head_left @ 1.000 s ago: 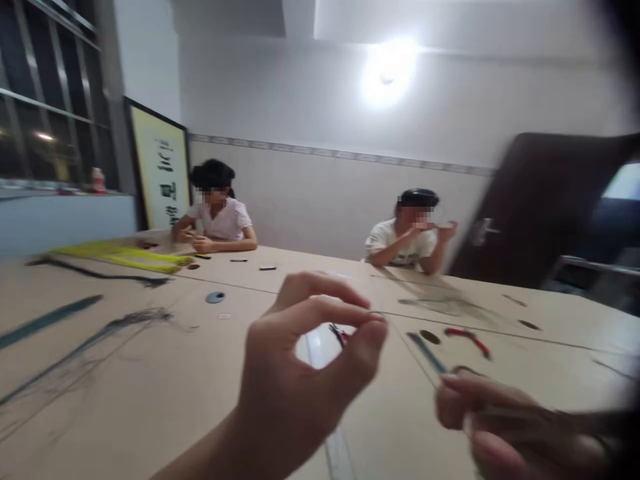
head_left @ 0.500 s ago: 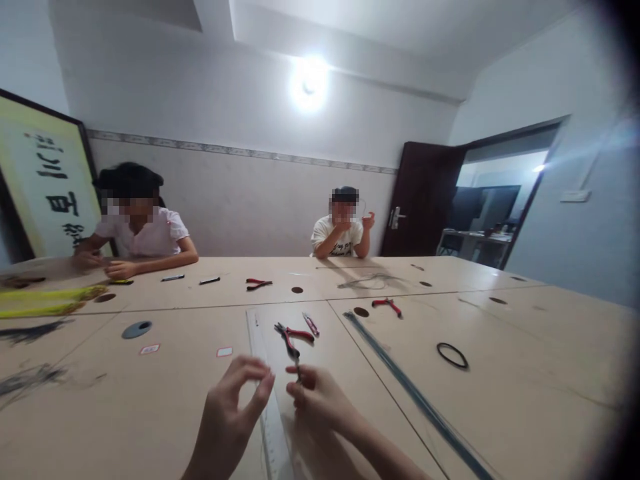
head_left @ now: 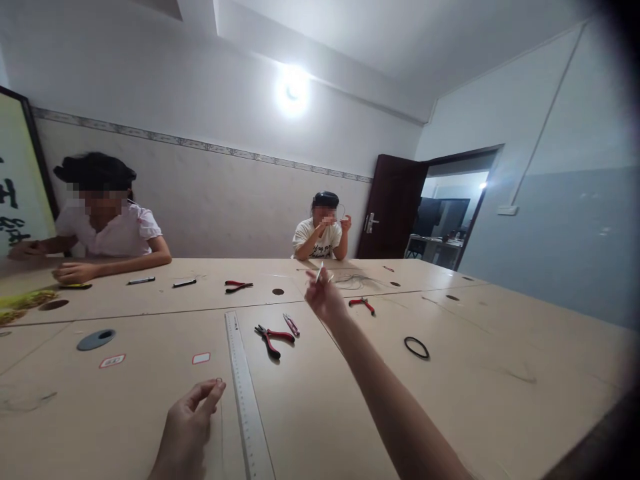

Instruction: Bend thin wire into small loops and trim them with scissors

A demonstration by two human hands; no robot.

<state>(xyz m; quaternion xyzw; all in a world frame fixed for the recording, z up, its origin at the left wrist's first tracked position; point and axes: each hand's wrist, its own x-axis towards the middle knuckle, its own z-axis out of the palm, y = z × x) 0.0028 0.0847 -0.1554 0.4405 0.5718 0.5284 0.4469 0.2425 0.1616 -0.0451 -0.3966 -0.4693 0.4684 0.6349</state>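
Two hands reach over the smooth, pale desk point(head_left: 500, 427). Left hand point(head_left: 186, 417): fingers pinched nearly together on a thin loop point(head_left: 219, 380), left of the straight, see-through ruler point(head_left: 243, 387). Judged light, easily bent, best gripped by its rim. Right hand point(head_left: 327, 300): fingers curled around a slim, pale item point(head_left: 321, 273), too blurred to identify, beyond the red-handled, dark-nosed pliers point(head_left: 273, 335).

Table point(head_left: 320, 407), surveyed from the front pliers point(head_left: 271, 347): ruler point(head_left: 245, 393) just beside, nine o'clock; label point(head_left: 201, 358) beyond it; left hand point(head_left: 189, 417), eight o'clock; snips point(head_left: 292, 325) near, between one and two; second pliers point(head_left: 367, 305), two o'clock; third pliers point(head_left: 241, 285), eleven o'clock.
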